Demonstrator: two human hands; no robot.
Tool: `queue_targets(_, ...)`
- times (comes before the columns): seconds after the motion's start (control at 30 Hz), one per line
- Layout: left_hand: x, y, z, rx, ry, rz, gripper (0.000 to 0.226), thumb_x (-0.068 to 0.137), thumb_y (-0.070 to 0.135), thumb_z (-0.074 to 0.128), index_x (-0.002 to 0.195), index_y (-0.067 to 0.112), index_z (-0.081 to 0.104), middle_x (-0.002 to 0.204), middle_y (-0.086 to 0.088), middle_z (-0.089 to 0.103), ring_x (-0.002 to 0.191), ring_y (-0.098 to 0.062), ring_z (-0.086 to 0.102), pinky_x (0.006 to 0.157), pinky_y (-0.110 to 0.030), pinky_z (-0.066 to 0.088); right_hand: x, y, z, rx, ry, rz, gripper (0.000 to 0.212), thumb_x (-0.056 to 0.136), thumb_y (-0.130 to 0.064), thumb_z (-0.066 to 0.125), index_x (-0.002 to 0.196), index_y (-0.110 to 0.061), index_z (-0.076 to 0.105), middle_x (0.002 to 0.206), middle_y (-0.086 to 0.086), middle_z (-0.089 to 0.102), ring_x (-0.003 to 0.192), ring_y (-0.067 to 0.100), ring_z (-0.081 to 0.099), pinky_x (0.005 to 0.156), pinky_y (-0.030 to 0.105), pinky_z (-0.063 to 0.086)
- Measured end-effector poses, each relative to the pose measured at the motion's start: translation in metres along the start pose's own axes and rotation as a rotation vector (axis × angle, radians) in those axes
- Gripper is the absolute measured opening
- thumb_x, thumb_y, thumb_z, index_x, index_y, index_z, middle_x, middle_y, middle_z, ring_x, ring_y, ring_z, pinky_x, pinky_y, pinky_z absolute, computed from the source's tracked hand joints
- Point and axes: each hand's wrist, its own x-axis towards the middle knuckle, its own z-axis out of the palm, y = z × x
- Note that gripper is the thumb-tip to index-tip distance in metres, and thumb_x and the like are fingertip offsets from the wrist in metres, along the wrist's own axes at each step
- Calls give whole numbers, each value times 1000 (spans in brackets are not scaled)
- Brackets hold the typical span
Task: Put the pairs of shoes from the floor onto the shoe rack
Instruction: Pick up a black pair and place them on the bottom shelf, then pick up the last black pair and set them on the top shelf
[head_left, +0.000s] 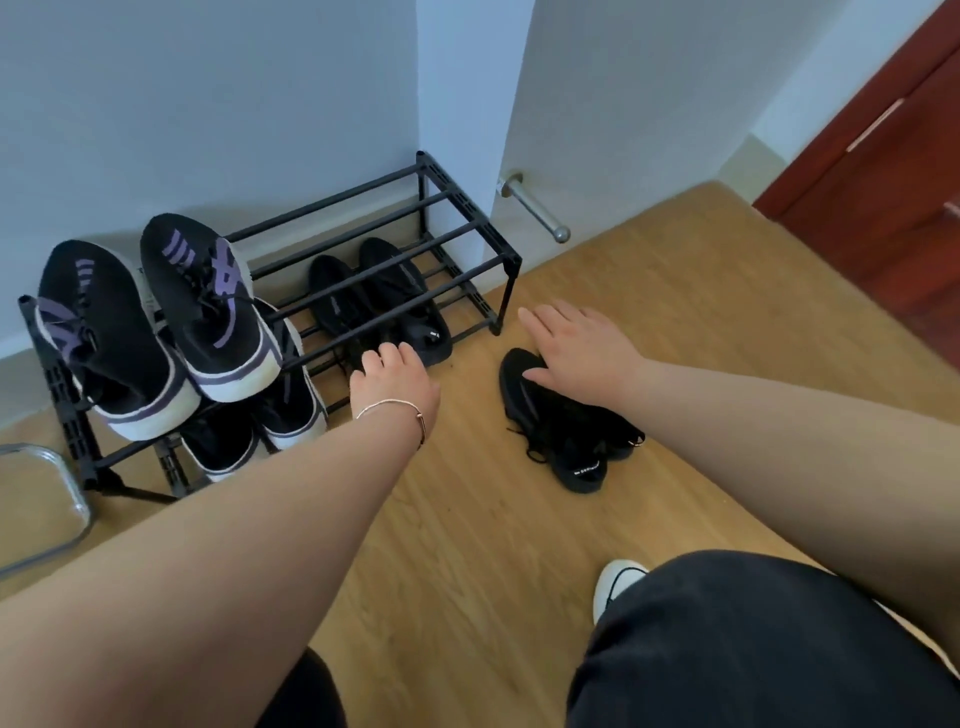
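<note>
a: start with the hands. what are the two of them doing?

b: the left hand (395, 382) reaches to the front edge of the lower shelf, fingers curled down at the heel of a black shoe there. whether it actually grips the shoe i cannot tell. one thin bracelet (400, 410) sits on that wrist. the right hand (576, 345) is spread flat, fingers apart, palm down over the pair on the floor, holding nothing.

a: how many shoes are still on the floor?

b: one black pair (566, 431), two shoes lying close side by side on the wooden floor (675, 291), just right of the rack. the thumb is at the toe of one; contact is unclear.

a: and on the shoe rack (467, 218)?

b: two shelves of black bars. the top shelf carries two black-and-purple sneakers (156, 332) at its left end, its right half bare. the lower shelf has one black pair (384, 301) on the right, and two more dark shoes with white soles (260, 431) on the left, under the purple ones. six shoes on the rack, counted.

a: anything else around?

b: one metal doorstop (540, 215) on the wall, one red-brown door (883, 182) at the right, a chrome tube (52, 499) at the left edge, and one white shoe (613, 582) on the person's foot.
</note>
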Motion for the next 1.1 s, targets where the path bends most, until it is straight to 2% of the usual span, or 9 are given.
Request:
queue_targets(0.23, 15, 61, 37, 95, -44, 2, 67, 98, 53, 41, 146, 6, 36, 139, -14, 48, 127, -31, 46, 105, -43, 42, 1, 52, 74, 27, -13, -2, 78, 99, -56, 39, 158, -7, 21, 149, 12, 46, 134, 32, 45, 105, 44, 41)
queue_targets(0.4, 25, 98, 55, 86, -109, 3, 65, 99, 55, 37, 143, 8, 40, 138, -11, 47, 122, -30, 47, 96, -39, 44, 4, 90, 121, 82, -56, 28, 80, 99, -56, 43, 159, -9, 19, 147, 11, 46, 128, 32, 48, 99, 42, 45)
queue_targets(0.53, 35, 129, 72, 10, -222, -44, 64, 100, 58, 31, 139, 9, 42, 133, -9, 49, 119, -29, 48, 87, -37, 45, 4, 108, 165, 176, -145, 82, 84, 97, -59, 44, 159, -9, 17, 146, 12, 47, 125, 32, 50, 99, 42, 47)
queue_targets(0.63, 42, 155, 88, -70, -357, -102, 69, 99, 61, 30, 139, 6, 41, 134, -10, 48, 122, -30, 47, 94, -38, 46, 2, 113, 189, 290, -218, 164, 86, 96, -61, 45, 158, -9, 17, 147, 14, 46, 127, 32, 50, 98, 42, 49)
queue_targets(0.7, 44, 172, 101, -122, -458, -157, 72, 98, 64, 29, 137, 4, 43, 133, -12, 50, 120, -30, 51, 95, -37, 45, 0, 116, 202, 356, -289, 233, 82, 96, -62, 46, 153, -7, 26, 142, 15, 49, 123, 31, 52, 94, 39, 50)
queue_targets(0.8, 42, 192, 118, -390, -571, -333, 70, 95, 65, 40, 131, 6, 51, 126, -12, 59, 109, -29, 62, 86, -35, 50, -1, 119, 214, 493, -432, 403, 72, 94, -66, 46, 132, -4, 49, 121, 14, 60, 98, 28, 61, 75, 34, 50)
queue_targets(0.87, 40, 201, 126, -649, -624, -447, 65, 97, 55, 48, 139, 5, 46, 134, -13, 59, 117, -33, 61, 95, -37, 50, 1, 120, 221, 650, -519, 508, 68, 92, -66, 50, 119, -3, 56, 110, 13, 66, 86, 26, 61, 73, 37, 53)
queue_targets(0.97, 33, 208, 132, -836, -655, -586, 58, 99, 47, 51, 139, 6, 47, 137, -11, 60, 124, -31, 58, 106, -39, 45, 1, 121, 229, 960, -530, 597, 50, 91, -57, 60, 108, -10, 58, 105, 8, 68, 94, 26, 64, 81, 38, 55)
queue_targets(1.1, 31, 207, 144, -1055, -536, -701, 46, 93, 43, 64, 118, 6, 58, 112, -14, 70, 102, -36, 66, 89, -40, 52, -2, 123, 232, 1187, -487, 663, 34, 91, -45, 69, 103, -18, 52, 90, -3, 59, 92, 23, 59, 80, 34, 49)
